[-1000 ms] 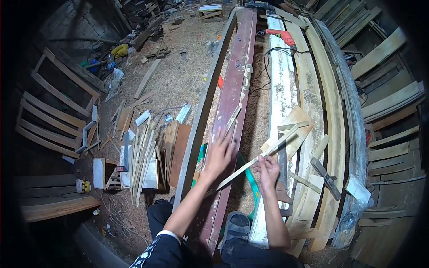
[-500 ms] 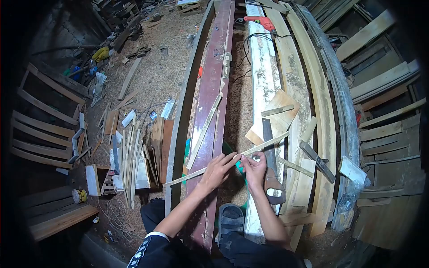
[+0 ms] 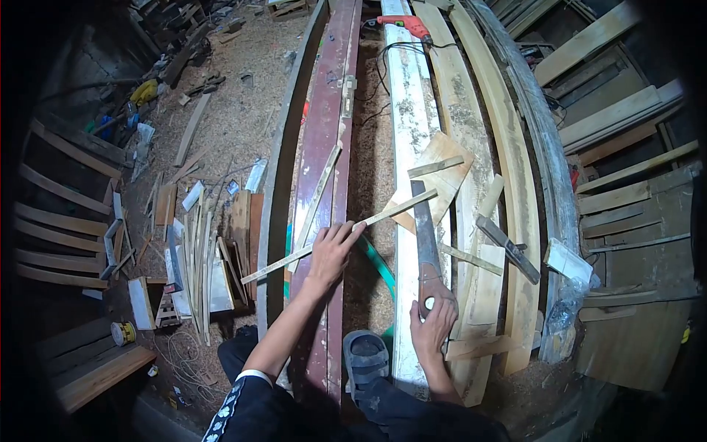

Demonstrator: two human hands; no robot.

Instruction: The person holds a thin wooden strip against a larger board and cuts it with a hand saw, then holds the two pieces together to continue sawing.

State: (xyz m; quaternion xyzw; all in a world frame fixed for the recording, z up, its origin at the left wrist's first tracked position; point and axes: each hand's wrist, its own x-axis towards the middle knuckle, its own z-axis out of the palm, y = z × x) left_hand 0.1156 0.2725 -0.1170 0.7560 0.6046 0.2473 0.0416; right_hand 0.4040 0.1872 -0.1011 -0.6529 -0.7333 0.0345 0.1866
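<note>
My left hand [image 3: 329, 254] is closed on a long thin wooden strip [image 3: 398, 205], which lies slantwise across the maroon beam and reaches over to the white plank. My right hand [image 3: 434, 325] has its fingers round the handle of a handsaw [image 3: 427, 254] that lies lengthwise on the white plank, blade pointing away from me. The strip's far end rests close to the blade. Another thin strip [image 3: 318, 199] lies on the maroon beam [image 3: 319, 166] beyond my left hand. A square piece of board [image 3: 451, 173] with a short stick [image 3: 436, 166] on it sits beyond the saw.
A hand plane [image 3: 508, 249] lies right of the saw, near a short strip [image 3: 475, 259]. A red power drill [image 3: 406, 26] with a black cord rests at the far end of the white plank [image 3: 406, 132]. My sandalled foot [image 3: 366, 361] stands between the beams. Several strips [image 3: 195, 258] lean at left.
My right hand has let go of the strip and moved down and right onto the saw's handle. My left hand still holds the strip. The whole view has shifted slightly.
</note>
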